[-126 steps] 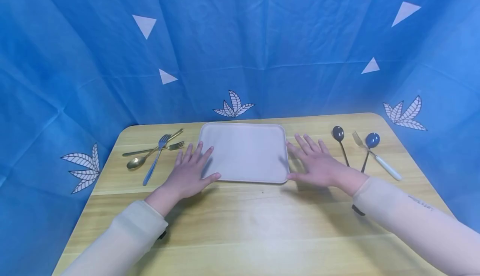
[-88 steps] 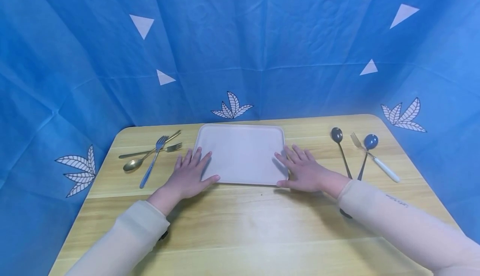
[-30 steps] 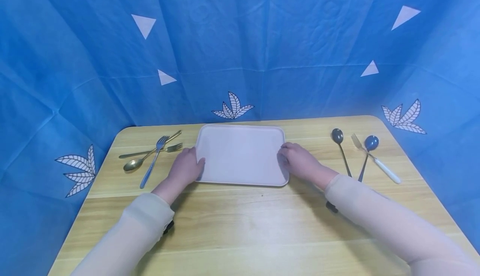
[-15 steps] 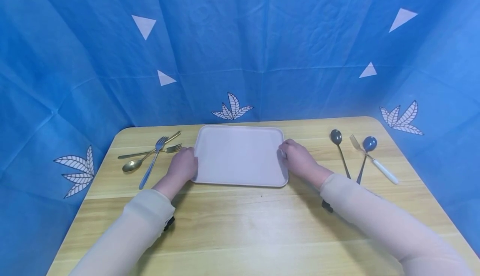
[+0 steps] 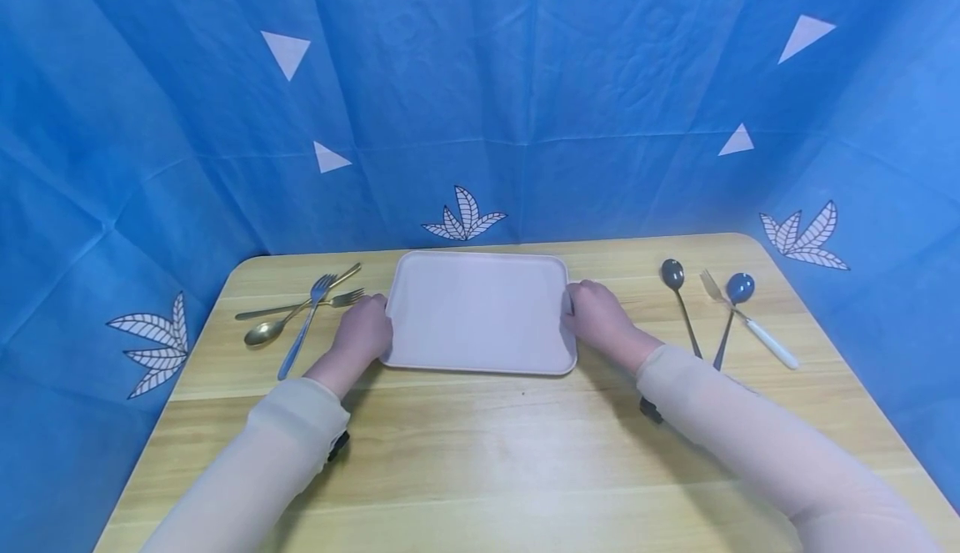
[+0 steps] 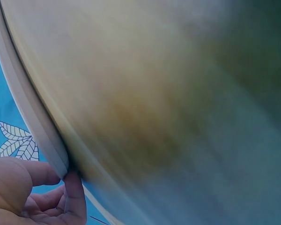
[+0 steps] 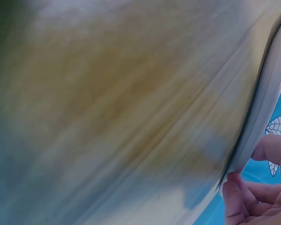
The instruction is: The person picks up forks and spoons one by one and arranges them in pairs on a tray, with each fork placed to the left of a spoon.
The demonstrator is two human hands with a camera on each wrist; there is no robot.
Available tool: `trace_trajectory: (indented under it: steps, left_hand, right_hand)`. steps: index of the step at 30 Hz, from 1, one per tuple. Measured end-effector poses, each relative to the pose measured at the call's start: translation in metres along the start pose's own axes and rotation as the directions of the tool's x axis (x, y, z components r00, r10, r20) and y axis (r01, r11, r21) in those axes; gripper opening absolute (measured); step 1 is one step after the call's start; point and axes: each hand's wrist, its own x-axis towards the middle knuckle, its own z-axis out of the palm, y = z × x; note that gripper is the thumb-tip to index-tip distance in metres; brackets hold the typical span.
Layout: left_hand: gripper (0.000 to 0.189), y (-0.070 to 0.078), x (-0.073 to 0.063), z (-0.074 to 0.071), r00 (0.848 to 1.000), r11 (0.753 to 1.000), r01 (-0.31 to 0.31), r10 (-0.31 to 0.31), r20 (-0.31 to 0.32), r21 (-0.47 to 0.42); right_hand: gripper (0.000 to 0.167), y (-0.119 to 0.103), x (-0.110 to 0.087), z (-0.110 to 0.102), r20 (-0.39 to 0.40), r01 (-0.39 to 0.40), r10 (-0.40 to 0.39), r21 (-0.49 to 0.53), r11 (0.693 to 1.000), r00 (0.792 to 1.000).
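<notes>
The left grip (image 5: 362, 329) and right grip (image 5: 602, 317) pinch opposite ends of the tray (image 5: 480, 311), likely for balance; from here, contact with the bench (image 5: 480, 461) is hard to judge.

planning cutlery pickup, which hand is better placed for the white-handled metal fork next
Right hand, probably: nearer the fork, though it and the left hand grip the pale rectangular tray.

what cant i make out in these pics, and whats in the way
Underside of the tray: head view, hidden by its own top.
Handle ends of the two spoons on the right: head view, behind the right sleeve.
Left sleeve, upper part: head view, bottom edge.
Table detail: both wrist views, blur.
</notes>
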Motion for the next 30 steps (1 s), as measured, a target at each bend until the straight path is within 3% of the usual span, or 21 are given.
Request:
trace_trajectory:
  steps: [5, 13, 30]
  left_hand:
    - [0.032, -0.0008, 0.0009, -0.0006, 1.000, 1.000, 0.009, -0.009, 0.003, -0.019]
    - [0.024, -0.0030, 0.0007, -0.0036, 1.000, 0.999, 0.022, -0.021, 0.019, -0.050]
    - [0.019, -0.0029, 0.0019, -0.0067, 0.999, 0.999, 0.013, -0.011, 0.045, -0.041]
  right_hand:
    - [0.027, 0.0011, 0.0023, 0.0003, 0.030, -0.069, 0.068, 0.045, 0.997, 0.997]
    - [0.018, -0.0017, 0.0036, -0.0029, 0.091, -0.166, 0.159, 0.077, 0.983, 0.983]
    - [0.005, -0.0053, 0.0080, -0.0089, 0.185, -0.270, 0.244, 0.133, 0.954, 0.952]
